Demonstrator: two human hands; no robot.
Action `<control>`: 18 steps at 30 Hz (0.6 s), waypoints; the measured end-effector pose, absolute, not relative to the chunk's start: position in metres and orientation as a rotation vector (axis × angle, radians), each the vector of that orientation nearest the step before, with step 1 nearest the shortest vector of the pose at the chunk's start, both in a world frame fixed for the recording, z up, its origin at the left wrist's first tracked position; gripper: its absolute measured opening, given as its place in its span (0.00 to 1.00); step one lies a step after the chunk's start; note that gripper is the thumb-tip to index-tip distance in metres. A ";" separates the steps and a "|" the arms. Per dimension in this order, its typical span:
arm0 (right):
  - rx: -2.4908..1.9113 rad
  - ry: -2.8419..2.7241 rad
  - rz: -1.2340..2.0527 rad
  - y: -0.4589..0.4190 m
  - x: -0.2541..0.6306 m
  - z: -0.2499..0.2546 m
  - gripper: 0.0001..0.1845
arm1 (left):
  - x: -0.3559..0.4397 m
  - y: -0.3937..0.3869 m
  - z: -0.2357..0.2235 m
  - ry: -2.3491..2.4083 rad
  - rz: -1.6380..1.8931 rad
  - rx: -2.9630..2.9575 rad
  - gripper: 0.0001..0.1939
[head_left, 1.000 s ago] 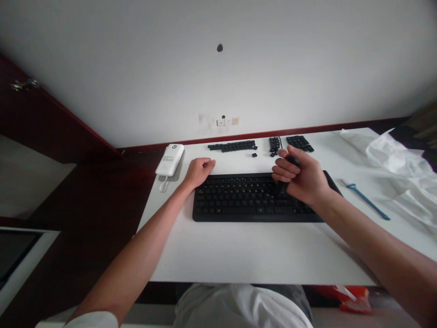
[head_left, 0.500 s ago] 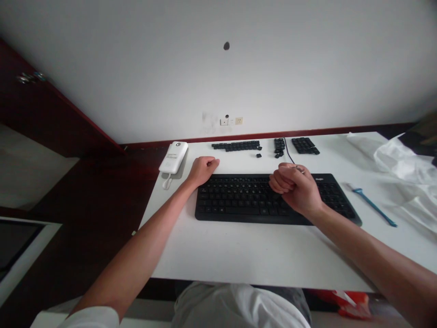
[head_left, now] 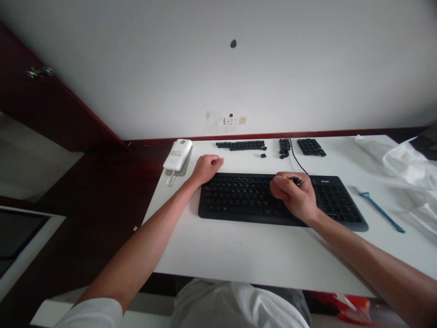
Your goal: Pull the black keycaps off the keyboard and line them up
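Observation:
A black keyboard (head_left: 246,210) lies on the white table in front of me. My left hand (head_left: 206,167) is closed in a loose fist and rests at the keyboard's far left corner; its curled fingers hide whatever may be inside. Over the right-centre keys, my right hand (head_left: 293,193) is closed with the thumb side up. A small dark thing (head_left: 295,181) pokes out of the top of this fist, too blurred to name. Behind the keyboard sit black keycaps in groups: a long row (head_left: 247,146), a narrow block (head_left: 284,146) and a wider block (head_left: 310,147). One loose keycap (head_left: 263,156) lies apart.
A white power bank (head_left: 178,155) with a short cable loop lies at the table's left edge. To the right are a blue-handled brush (head_left: 382,212) and a crumpled white plastic bag (head_left: 408,159). The keyboard's cable (head_left: 298,161) runs toward the wall.
My right hand has turned slightly at the wrist and the dark thing at its top shows more. My left hand stays at the keyboard's corner. The whole view has shifted a little.

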State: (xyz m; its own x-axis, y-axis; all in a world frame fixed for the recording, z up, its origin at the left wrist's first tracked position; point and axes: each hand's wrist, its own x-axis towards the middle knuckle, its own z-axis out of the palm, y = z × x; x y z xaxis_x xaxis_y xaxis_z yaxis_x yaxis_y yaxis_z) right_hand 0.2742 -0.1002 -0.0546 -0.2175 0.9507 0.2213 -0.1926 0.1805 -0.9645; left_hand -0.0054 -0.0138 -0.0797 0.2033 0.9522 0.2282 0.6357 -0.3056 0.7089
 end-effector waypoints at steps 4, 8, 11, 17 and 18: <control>-0.825 -1.364 1.298 -0.100 0.274 -0.058 0.28 | -0.006 -0.013 -0.080 1.491 0.898 2.023 0.24; -0.846 -1.409 1.273 -0.100 0.274 -0.061 0.28 | -0.005 -0.014 -0.080 1.492 0.897 2.026 0.24; -0.850 -1.424 1.267 -0.099 0.275 -0.063 0.28 | -0.005 -0.014 -0.079 1.499 0.885 2.015 0.23; -0.845 -1.393 1.261 -0.098 0.275 -0.065 0.28 | -0.005 -0.015 -0.079 1.485 0.903 2.001 0.23; -0.847 -1.388 1.256 -0.098 0.274 -0.065 0.28 | -0.005 -0.015 -0.079 1.483 0.905 2.001 0.23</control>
State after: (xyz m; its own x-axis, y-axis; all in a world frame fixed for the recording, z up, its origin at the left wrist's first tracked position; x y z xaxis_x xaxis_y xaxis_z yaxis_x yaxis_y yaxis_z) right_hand 0.2739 -0.0984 -0.0649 -0.2166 0.9491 0.2285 -0.1327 0.2032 -0.9701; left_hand -0.0055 -0.0151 -0.0793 0.1910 0.9564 0.2211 0.6341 -0.2922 0.7160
